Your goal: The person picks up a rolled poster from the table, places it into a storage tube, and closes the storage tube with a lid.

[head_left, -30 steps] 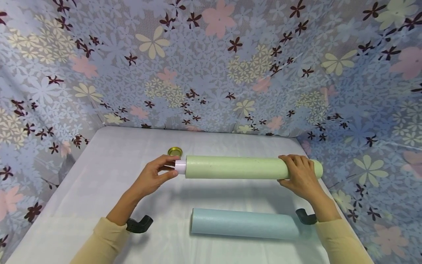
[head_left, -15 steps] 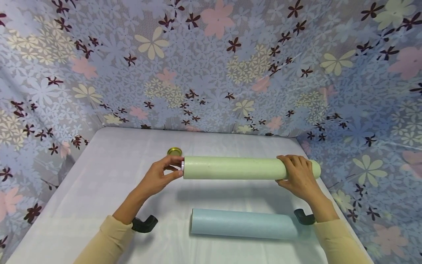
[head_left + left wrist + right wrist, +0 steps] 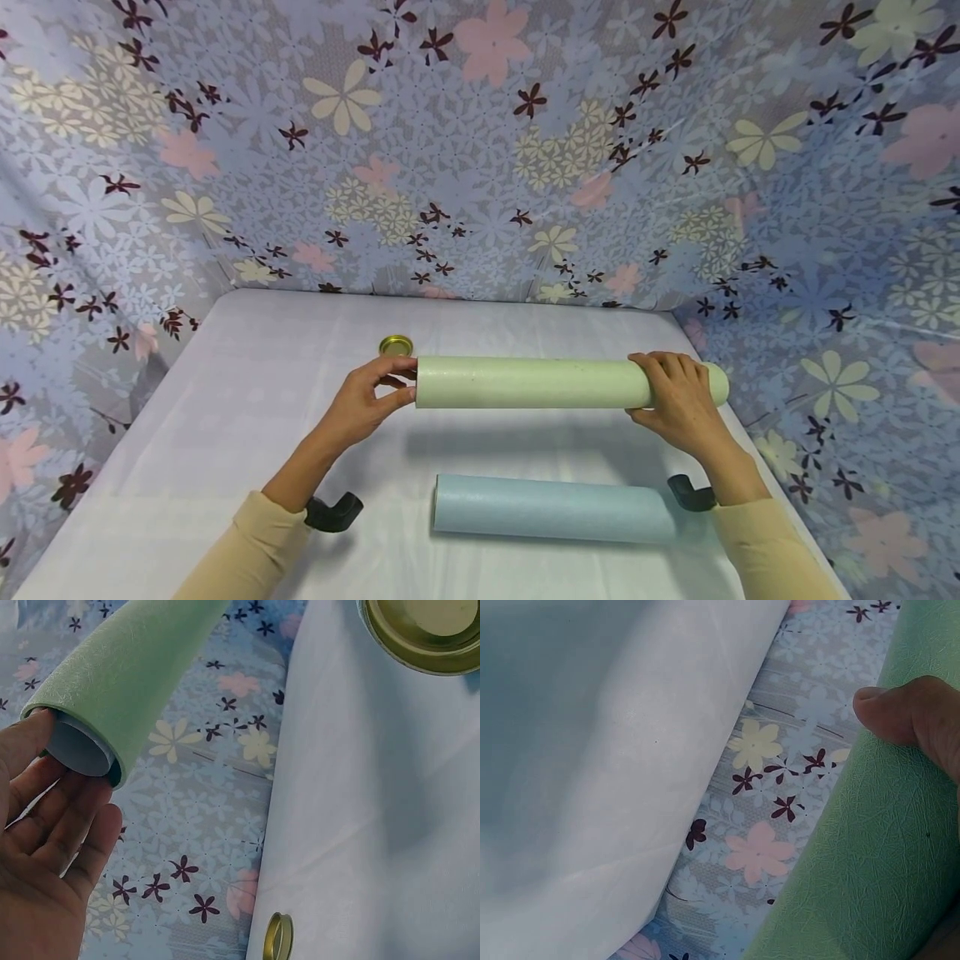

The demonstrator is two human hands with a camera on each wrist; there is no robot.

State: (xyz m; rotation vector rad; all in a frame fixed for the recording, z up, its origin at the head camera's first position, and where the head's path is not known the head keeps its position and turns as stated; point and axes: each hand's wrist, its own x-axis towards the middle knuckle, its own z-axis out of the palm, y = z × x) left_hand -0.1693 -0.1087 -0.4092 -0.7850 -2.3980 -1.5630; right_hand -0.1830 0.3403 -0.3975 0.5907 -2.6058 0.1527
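Observation:
A long light-green tube (image 3: 525, 382) is held level above the table. In the head view my right hand (image 3: 678, 402) grips it near its right end, fingers over the top; the right wrist view shows the thumb (image 3: 889, 712) on its textured green side. My left hand (image 3: 372, 400) is at the open left end. In the left wrist view its thumb and fingers pinch a pale inner cylinder (image 3: 79, 746) at the tube's mouth. That cylinder sits inside the tube, and most of it is hidden.
A light-blue tube (image 3: 555, 508) lies on the white-covered table (image 3: 262, 400) nearer me. A gold lid (image 3: 396, 345) rests beyond my left hand. A round gold piece (image 3: 409, 660) is cut off in the left wrist view. Flowered cloth (image 3: 465, 167) hangs behind.
The pale cylinder, which stuck out of the tube's left end one second ago, has slid rightward inside it. My left hand has moved right with it; the right hand keeps its grip.

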